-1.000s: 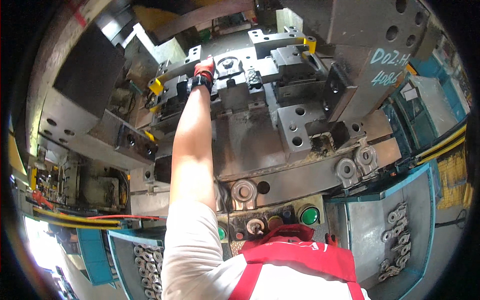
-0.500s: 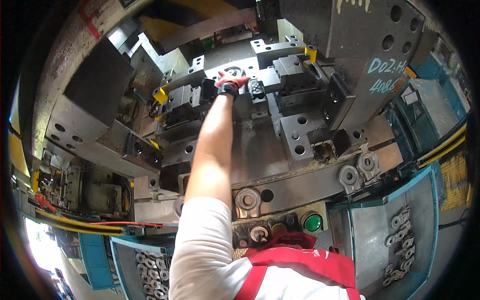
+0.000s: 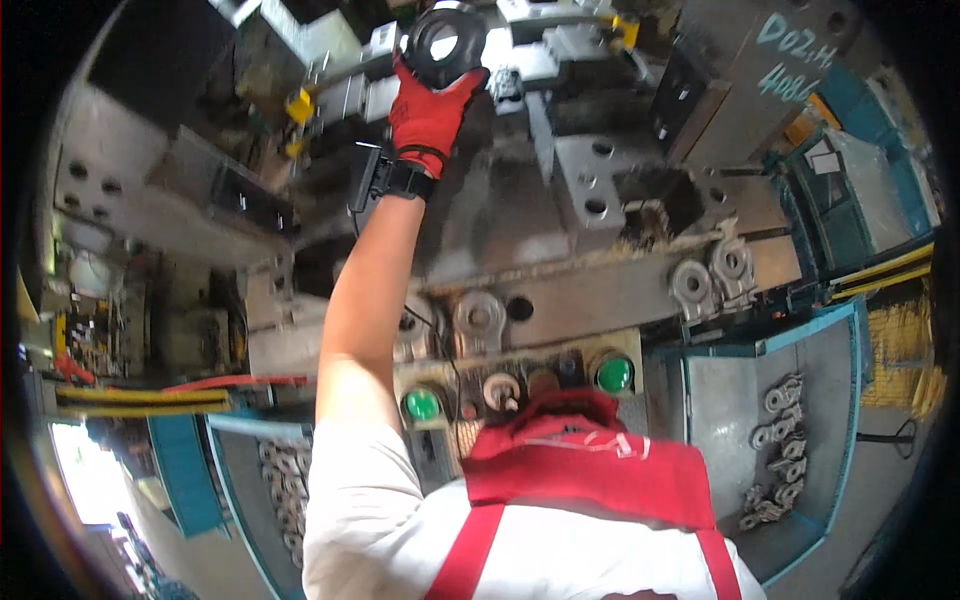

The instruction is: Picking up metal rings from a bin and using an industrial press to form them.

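My left hand [image 3: 432, 115], in a red glove with a black band and a small device at the wrist, reaches far forward at the upper left of centre. It grips the near rim of a dark ring-shaped metal part [image 3: 410, 47], fingers and thumb on either side. The bright die blocks [image 3: 535, 62] of the press lie just beyond and beside it. My right hand does not show; the red apron [image 3: 590, 470] fills the lower middle.
Lighter metal ring parts [image 3: 480, 318] lie along the press's front ledge, with two more [image 3: 692, 283] at its right. Below sits a control panel with green buttons [image 3: 614, 374]. Teal-edged bins [image 3: 715, 420] holding several ring parts flank me. Heavy press posts [image 3: 130, 215] stand at the sides.
My left hand has come back from the die toward me, now carrying the dark ring part. The view has shifted, so the die sits higher in the picture and a second green button shows.
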Motion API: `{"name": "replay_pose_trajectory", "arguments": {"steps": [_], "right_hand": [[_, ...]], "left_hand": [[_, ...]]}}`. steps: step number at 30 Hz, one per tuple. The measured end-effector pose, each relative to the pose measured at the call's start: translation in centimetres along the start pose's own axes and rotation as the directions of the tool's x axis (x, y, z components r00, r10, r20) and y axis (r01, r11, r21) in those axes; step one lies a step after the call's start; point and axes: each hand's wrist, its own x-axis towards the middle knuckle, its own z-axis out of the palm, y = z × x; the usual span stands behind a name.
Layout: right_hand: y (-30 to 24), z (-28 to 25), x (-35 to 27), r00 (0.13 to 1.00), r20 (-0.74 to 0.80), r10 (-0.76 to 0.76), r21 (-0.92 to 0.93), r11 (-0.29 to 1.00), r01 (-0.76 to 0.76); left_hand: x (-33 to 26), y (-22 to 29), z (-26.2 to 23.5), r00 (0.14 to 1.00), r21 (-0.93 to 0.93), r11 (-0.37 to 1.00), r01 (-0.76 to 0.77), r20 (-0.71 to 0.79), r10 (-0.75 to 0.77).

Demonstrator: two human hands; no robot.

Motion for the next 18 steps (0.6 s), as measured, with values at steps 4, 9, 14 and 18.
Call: {"name": "replay_pose_trajectory", "arguments": {"steps": [4, 9, 14, 18], "right_hand": [[-0.4, -1.2, 2.2, 0.995, 0.088, -0.054, -0.086, 0.994, 0.061], [-4.1, -1.8, 4.8, 0.956, 0.234, -0.177, -0.172, 0.96, 0.22], [-7.3, -1.6, 4.3, 0.964, 0.216, -0.156, -0.077, 0.981, 0.177], [-7.5, -1.0, 3.0, 0.969, 0.141, -0.202, -0.04, 0.977, 0.21]], "left_hand": [[-10.5, -0.4, -4.5, 0.987, -0.224, 0.97, -0.091, 0.106, 0.117], [-23.1, -1.2, -7.2, 0.929, -0.134, 0.973, 0.19, 0.344, -0.134], [-28.2, -4.7, -5.1, 0.872, 0.282, 0.907, 0.313, 0.295, -0.392], [-29.5, -8.2, -2.3, 0.875, 0.611, 0.758, 0.225, 0.216, -0.434]]}}
